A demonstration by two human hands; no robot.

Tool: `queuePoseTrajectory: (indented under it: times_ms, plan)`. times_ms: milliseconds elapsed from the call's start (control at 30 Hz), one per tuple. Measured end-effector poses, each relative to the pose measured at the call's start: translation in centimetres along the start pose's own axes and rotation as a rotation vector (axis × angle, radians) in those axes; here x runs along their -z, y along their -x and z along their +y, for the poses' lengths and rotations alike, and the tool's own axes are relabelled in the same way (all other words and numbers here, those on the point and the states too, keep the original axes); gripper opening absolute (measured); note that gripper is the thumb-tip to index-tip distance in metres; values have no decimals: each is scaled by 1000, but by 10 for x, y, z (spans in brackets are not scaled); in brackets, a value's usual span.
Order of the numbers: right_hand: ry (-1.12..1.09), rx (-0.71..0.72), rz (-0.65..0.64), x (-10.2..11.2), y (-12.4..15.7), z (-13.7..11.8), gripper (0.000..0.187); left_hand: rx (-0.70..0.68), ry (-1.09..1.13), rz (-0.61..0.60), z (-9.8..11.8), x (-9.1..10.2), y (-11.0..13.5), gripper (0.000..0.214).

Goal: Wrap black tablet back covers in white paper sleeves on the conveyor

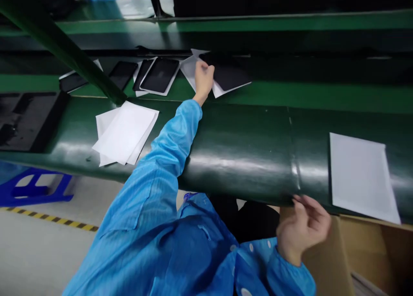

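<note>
head view: left hand [204, 77] pinches dark panel [229, 74]; right hand [303, 227] half-curled, empty, at belt [241, 158] edge. other panels [159, 74] wait; sheet stack [124, 132] unused.

No text, label, brand or number can be read anywhere. The white sheets [125, 132] on the bench [245, 154] show blank faces, and the dark panels [159, 74] carry no legible print. The only marking is a yellow-and-black striped line [51, 218] on the floor [38, 253].
</note>
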State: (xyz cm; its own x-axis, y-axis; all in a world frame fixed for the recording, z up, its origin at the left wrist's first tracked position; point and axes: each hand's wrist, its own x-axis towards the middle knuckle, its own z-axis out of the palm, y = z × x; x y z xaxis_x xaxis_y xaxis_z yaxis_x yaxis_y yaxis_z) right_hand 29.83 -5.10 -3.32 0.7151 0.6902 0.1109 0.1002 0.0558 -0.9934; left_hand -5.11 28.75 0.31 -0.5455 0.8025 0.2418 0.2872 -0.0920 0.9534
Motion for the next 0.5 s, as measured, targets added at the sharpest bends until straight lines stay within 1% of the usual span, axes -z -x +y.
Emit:
queuePoseTrajectory:
  times_ms: [67,133,167,233,267,300,367,433,500]
  plan:
    - [-67,-76,-287,-7,14,-4,34,-11,34,-11,9,-3,39,27]
    - [-161,-173,-556,-13,18,-9,39,-7,70,-67,17,0,93,31]
    - [-209,-220,-658,-16,18,-10,42,-10,81,-113,21,3,124,35]
    - [-285,-293,-786,-22,14,-10,52,-34,92,-244,29,16,188,44]
    - [-299,-322,-815,-24,13,-9,57,-43,102,-308,32,25,219,48]
    - [-300,-344,-818,-24,12,-7,62,-42,110,-363,35,35,247,51]
    - [-277,-378,-763,-22,14,-2,69,-7,82,-456,39,56,295,53]
    - [-256,-418,-696,-14,20,2,69,30,5,-492,42,75,329,49]
    - [-257,-490,-680,-3,26,6,64,77,-70,-496,43,91,352,44]
